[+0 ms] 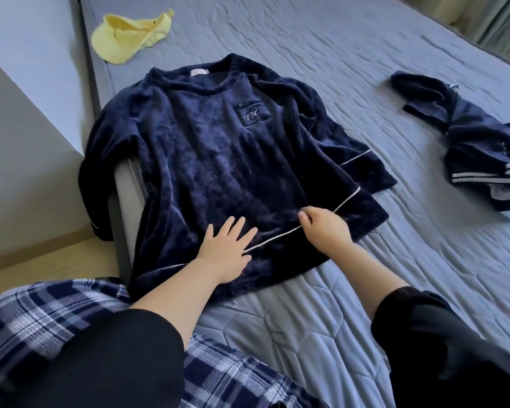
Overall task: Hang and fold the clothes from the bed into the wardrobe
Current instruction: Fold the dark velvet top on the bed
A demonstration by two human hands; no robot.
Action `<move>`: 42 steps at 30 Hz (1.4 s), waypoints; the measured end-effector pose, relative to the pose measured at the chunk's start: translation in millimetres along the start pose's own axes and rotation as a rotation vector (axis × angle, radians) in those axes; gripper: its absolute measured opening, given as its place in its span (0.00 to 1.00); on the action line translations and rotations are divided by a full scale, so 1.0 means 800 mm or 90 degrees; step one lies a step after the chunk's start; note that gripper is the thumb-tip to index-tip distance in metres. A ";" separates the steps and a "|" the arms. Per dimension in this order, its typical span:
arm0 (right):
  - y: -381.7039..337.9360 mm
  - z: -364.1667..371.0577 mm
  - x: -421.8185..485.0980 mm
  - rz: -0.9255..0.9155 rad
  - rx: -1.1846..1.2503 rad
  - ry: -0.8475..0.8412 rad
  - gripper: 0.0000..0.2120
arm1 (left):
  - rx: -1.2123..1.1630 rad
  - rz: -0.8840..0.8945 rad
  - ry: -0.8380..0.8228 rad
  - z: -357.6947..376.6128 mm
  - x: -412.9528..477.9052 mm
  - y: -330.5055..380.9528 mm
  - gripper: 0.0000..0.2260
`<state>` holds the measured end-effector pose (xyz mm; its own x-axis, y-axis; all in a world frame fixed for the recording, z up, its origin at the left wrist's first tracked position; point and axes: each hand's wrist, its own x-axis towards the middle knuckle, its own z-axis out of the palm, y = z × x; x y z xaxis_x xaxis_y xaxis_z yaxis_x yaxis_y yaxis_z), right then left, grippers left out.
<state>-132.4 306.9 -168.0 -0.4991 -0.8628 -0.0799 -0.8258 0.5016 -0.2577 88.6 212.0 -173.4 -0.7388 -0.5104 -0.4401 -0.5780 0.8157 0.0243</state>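
**Top laid out, nothing folded yet**

Your top (pixel 206 148) lies flat, front up, on the bed (pixel 365 69), with one sleeve drooping over the edge. Your left grip (pixel 227 251) is flat and spread, pressing the cloth near the hem. Your right grip (pixel 324 228) pinches the white hem piping. You look to be smoothing before the first fold. Left to do: this fold, the striped garment (pixel 477 148) crumpled to the right, and the yellow cap (pixel 130 36). The wardrobe is out of view, so nothing shows as put away.
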 end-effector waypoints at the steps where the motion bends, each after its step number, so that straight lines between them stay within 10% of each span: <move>1: 0.000 -0.010 0.012 0.064 0.083 0.049 0.18 | 0.009 -0.002 0.011 -0.002 0.006 -0.003 0.28; 7: 0.051 -0.060 0.100 0.343 0.299 0.353 0.14 | -0.064 -0.043 0.022 -0.030 0.049 0.002 0.27; 11: 0.107 -0.054 0.122 0.684 0.275 0.205 0.27 | -0.061 -0.060 0.016 -0.031 0.063 -0.005 0.28; 15: 0.141 -0.061 0.118 0.673 0.392 0.056 0.24 | -0.059 -0.052 -0.049 -0.036 0.071 -0.009 0.28; 21: 0.132 -0.162 0.170 0.771 0.599 0.478 0.21 | -0.054 -0.043 -0.108 -0.049 0.079 -0.008 0.28; 24: 0.105 -0.217 0.205 0.661 0.619 0.645 0.16 | -0.038 -0.033 -0.130 -0.058 0.081 -0.011 0.28; 30: 0.049 -0.269 0.231 0.424 0.470 0.550 0.06 | -0.060 -0.011 -0.073 -0.094 0.094 -0.014 0.24; 37: 0.011 -0.319 0.231 0.280 0.369 0.449 0.09 | -0.336 -0.044 0.068 -0.228 0.129 -0.009 0.20; 42: -0.046 -0.381 0.215 0.071 0.544 0.627 0.06 | -0.748 -0.120 0.148 -0.282 0.130 -0.016 0.17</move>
<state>-268.0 159.3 121.1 -0.8360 -0.2293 0.4985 -0.5225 0.0550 -0.8509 -59.0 87.3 -17.2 -0.5836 -0.7301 -0.3556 -0.5563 0.0404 0.8300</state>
